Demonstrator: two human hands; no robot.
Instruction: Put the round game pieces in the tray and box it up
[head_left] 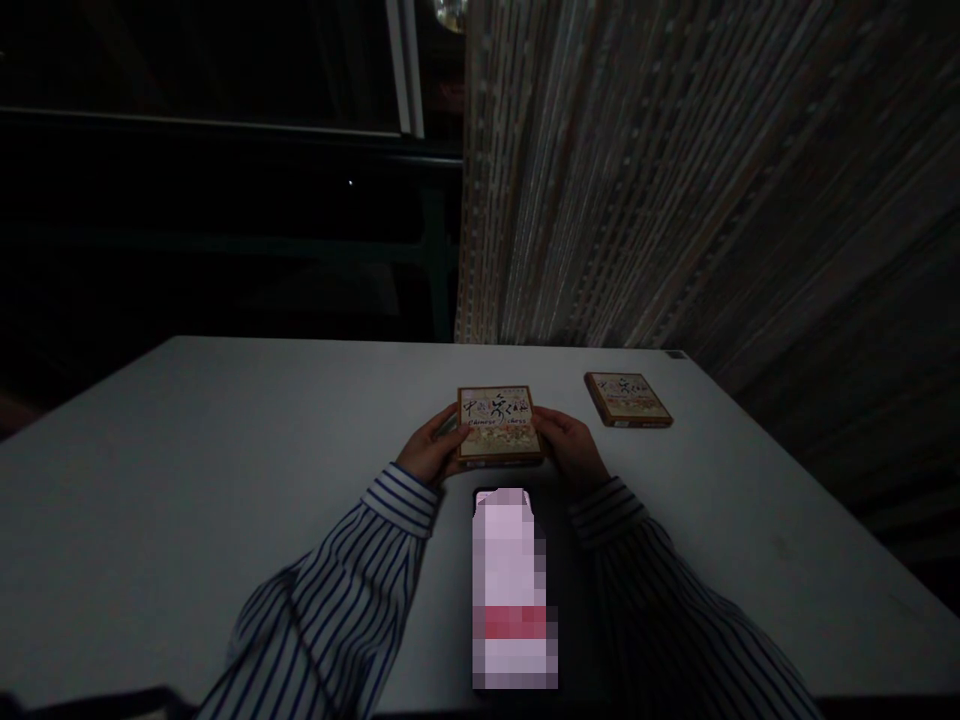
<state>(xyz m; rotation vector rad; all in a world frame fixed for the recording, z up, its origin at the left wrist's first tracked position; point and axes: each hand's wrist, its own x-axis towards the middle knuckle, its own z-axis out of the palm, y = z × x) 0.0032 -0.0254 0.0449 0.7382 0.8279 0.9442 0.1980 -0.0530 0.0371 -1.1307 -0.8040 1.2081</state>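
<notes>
Between both hands is a square Chinese chess box [499, 440], brown-edged, with black lettering and a pale picture on its top. My left hand [433, 443] grips its left side, the thumb resting on the top face near the corner. On the opposite side my right hand [574, 447] closes on the right edge, thumb and fingers against it. The fingers beneath the box are hidden. The box is over the table, its face turned up; I cannot tell whether it touches the surface. A phone [510, 570] with a bright, pixelated screen lies just in front of the box.
A second, matching box [630, 400] lies on the white table [225, 450] at the back right. Behind the table's far edge hangs a string curtain [555, 200]. A dark window frame [405, 70] stands at the back left. The room is dim.
</notes>
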